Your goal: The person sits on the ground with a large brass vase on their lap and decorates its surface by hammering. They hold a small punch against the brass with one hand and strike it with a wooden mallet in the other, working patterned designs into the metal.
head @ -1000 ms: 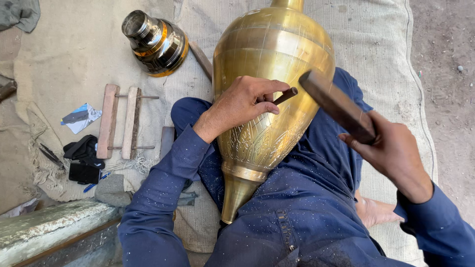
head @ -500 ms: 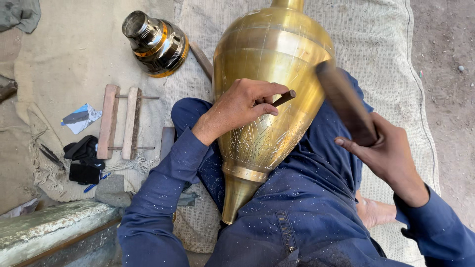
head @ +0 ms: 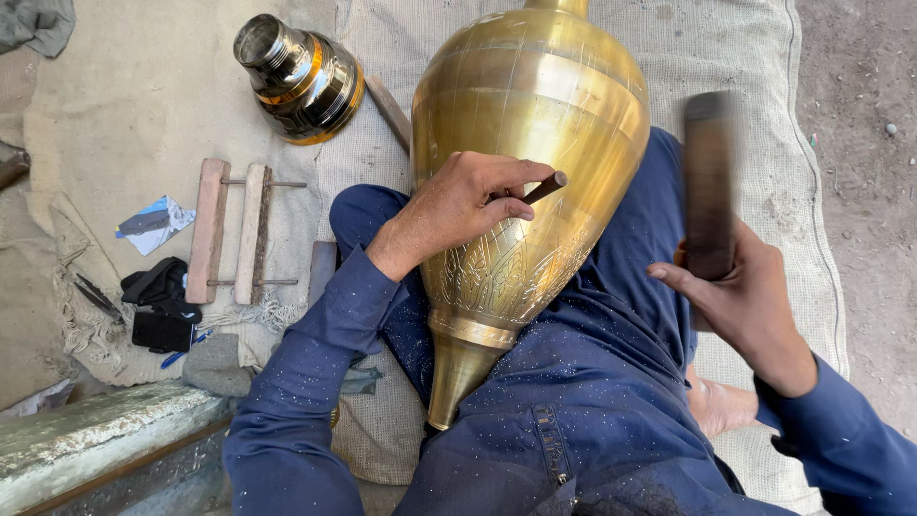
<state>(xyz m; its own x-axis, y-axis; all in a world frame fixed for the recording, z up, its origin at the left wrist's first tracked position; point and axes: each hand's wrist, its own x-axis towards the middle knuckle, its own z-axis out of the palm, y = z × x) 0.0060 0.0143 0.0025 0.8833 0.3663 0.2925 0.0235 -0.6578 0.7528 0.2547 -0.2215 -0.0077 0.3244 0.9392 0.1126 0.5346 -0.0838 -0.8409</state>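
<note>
Brass vase [head: 530, 143], large, bulbous, lying across the lap on blue trousers [head: 592, 401], neck toward the body, engraved band near the narrow end. Judged heavy, rigid, smooth and prone to roll; best steadied at the belly or lifted by neck and base together. Left hand [head: 458, 205] rests on the belly, fingers pinching a thin chisel [head: 543, 187] against the metal. Right hand [head: 740, 301] clenched round a dark hammer [head: 709, 182], raised and blurred. Second brass vessel [head: 301, 76] lies on burlap matting [head: 143, 115] nearby.
</note>
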